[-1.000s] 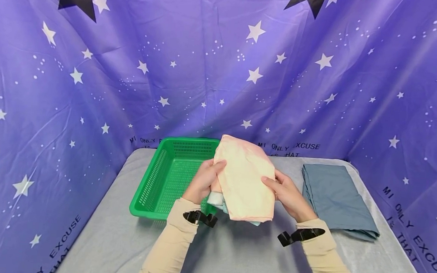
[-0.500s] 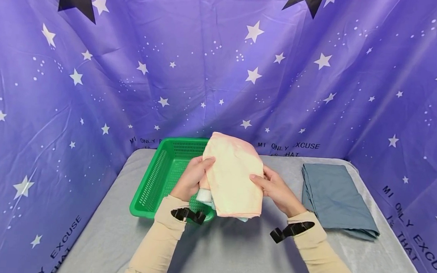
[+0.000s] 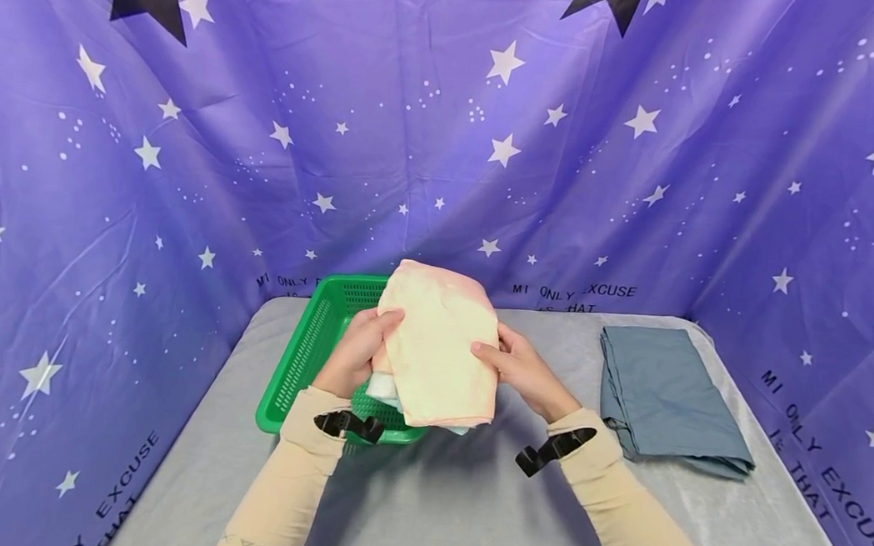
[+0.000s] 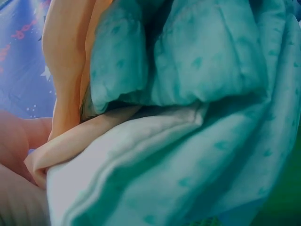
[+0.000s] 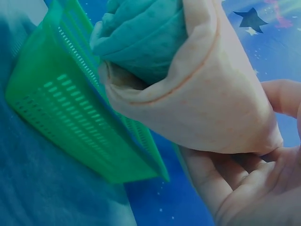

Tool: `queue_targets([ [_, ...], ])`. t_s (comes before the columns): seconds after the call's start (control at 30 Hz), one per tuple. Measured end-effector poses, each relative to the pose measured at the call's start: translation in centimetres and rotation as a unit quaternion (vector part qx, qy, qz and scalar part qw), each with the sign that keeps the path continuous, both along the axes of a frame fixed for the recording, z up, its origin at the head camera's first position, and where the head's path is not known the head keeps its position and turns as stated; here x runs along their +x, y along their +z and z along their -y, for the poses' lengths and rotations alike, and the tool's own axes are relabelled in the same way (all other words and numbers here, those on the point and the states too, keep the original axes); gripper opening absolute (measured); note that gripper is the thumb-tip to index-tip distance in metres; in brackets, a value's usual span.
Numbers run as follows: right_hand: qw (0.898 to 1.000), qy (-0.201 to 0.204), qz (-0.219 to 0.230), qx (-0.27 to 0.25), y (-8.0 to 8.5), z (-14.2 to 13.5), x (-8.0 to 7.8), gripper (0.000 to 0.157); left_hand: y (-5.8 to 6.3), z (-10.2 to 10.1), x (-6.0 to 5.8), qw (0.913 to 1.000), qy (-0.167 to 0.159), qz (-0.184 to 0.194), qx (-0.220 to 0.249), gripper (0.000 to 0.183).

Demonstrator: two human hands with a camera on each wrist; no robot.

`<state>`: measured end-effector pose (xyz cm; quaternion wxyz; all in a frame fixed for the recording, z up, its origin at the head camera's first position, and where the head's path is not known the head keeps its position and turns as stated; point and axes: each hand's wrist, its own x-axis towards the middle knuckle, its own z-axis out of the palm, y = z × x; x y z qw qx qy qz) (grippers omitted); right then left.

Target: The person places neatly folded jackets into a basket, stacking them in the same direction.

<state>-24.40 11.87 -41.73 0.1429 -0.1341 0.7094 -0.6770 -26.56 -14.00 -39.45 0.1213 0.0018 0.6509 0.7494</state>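
Note:
Both hands hold a folded pale pink and cream cloth (image 3: 443,348) up over the right part of the green basket (image 3: 299,365). My left hand (image 3: 356,347) grips its left side, thumb on the front face. On the opposite side my right hand (image 3: 525,366) pinches it, thumb in front and fingers behind. A teal cloth with small printed marks (image 4: 211,56) is bundled behind the pink layer, along with a white strip of fabric (image 4: 117,146). From the right wrist, the pink cloth (image 5: 202,113) wraps round the teal bundle (image 5: 150,44).
A folded blue-grey cloth (image 3: 673,396) lies at the right of the grey-covered table (image 3: 467,517). Purple star-printed curtains (image 3: 415,138) hang behind and on both sides. Black straps (image 3: 348,425) circle the wrists over beige sleeves (image 3: 273,488).
Both hands have moved left with the cloth bundle, from the basket's right edge to over its right part. The grip looks the same, and the basket and blue-grey cloth have stayed put.

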Motion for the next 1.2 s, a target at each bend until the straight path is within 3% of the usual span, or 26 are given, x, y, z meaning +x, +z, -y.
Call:
queue_targets([
  [0.63,1.000,0.008,0.003,-0.022,-1.1,4.1,-1.7,0.051,-0.6,3.7,-0.8,0.9998,0.006,-0.001,-0.019,0.041],
  [0.87,0.999,0.026,0.009,-0.044,-1.2,5.4,-2.1,0.056,-0.9,4.9,-1.1,0.9995,0.007,0.001,-0.032,0.047],
  [1.2,0.996,0.042,0.024,-0.073,-2.0,7.3,-2.9,0.070,-1.3,6.6,-1.9,0.9978,0.021,0.022,-0.059,0.040],
])
